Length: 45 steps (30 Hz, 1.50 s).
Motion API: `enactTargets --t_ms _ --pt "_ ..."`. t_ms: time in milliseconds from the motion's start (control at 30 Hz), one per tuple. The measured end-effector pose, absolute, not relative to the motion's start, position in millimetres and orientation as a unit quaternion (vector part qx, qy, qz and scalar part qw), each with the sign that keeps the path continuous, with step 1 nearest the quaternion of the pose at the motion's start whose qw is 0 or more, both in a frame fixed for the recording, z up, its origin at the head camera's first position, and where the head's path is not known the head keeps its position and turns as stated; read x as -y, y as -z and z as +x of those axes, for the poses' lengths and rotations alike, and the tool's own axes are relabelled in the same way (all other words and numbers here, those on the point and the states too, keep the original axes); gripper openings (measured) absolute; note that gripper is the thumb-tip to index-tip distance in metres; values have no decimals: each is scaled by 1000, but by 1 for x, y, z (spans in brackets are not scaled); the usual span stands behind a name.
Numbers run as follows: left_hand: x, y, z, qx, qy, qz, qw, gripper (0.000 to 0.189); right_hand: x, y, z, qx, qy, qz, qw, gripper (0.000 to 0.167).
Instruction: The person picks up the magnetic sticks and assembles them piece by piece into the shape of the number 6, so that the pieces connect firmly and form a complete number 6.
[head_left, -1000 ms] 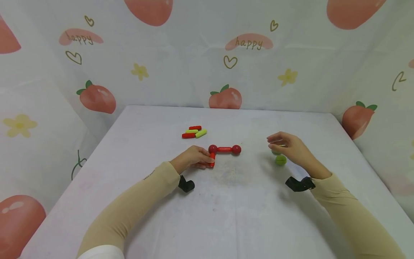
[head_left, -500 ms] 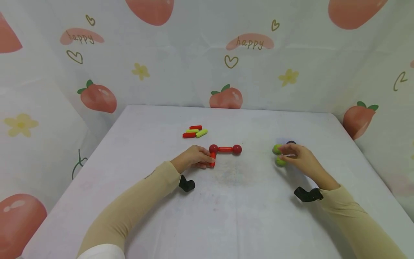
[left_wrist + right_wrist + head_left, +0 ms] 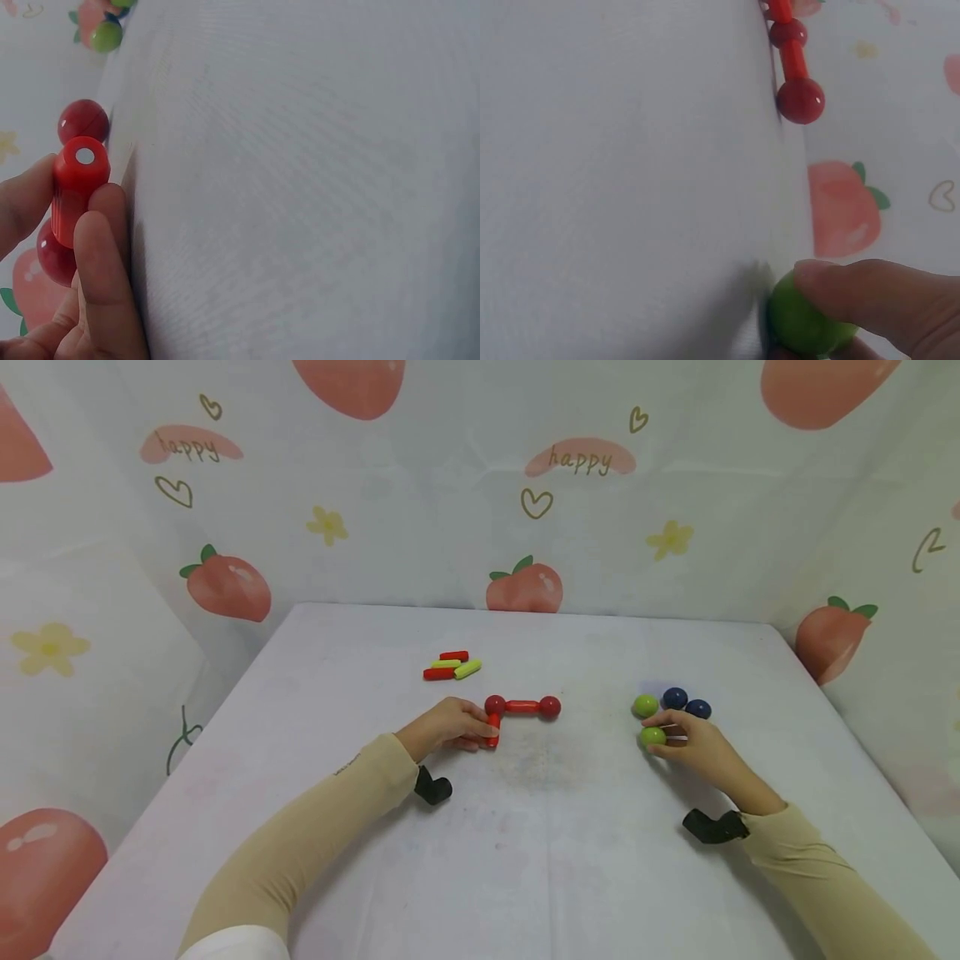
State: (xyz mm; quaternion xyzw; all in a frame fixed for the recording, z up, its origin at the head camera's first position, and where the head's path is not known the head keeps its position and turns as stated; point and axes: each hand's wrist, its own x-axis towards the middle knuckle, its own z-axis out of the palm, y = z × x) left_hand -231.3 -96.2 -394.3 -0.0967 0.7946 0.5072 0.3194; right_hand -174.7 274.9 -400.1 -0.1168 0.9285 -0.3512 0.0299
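Observation:
My left hand (image 3: 452, 725) pinches a red rod (image 3: 493, 730) between thumb and fingers; its free end with a pale round spot faces the left wrist camera. The rod's far end meets a red ball (image 3: 495, 705). From that ball a second red rod (image 3: 522, 706) runs right to another red ball (image 3: 550, 707), making an L shape on the table. On the right, my right hand (image 3: 697, 752) holds a green ball (image 3: 802, 319) between thumb and fingers, low at the table. A second green ball (image 3: 645, 706) lies just beyond it.
Two dark blue balls (image 3: 675, 697) sit behind the right hand's fingers. At the back left of centre lie several loose red and yellow-green rods (image 3: 439, 674). A white cloth covers the table (image 3: 480, 860), and a printed curtain (image 3: 420, 485) stands behind it.
My right hand has moved back toward the right and come down onto the nearer green ball, gripping it. The blue balls have come into sight. The left hand keeps its hold on the rod.

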Motion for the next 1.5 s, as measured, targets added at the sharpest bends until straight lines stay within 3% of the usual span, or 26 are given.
enactTargets --t_ms 400,1100,1500 --pt "97 395 -232 -792 -510 -96 320 39 -271 393 -176 -932 342 -114 43 38" --pt "96 396 -233 -796 -505 -99 319 41 -227 336 -171 -902 405 -149 27 38" --pt "96 395 -232 -793 -509 -93 322 40 -181 336 -161 -854 472 -205 71 36"
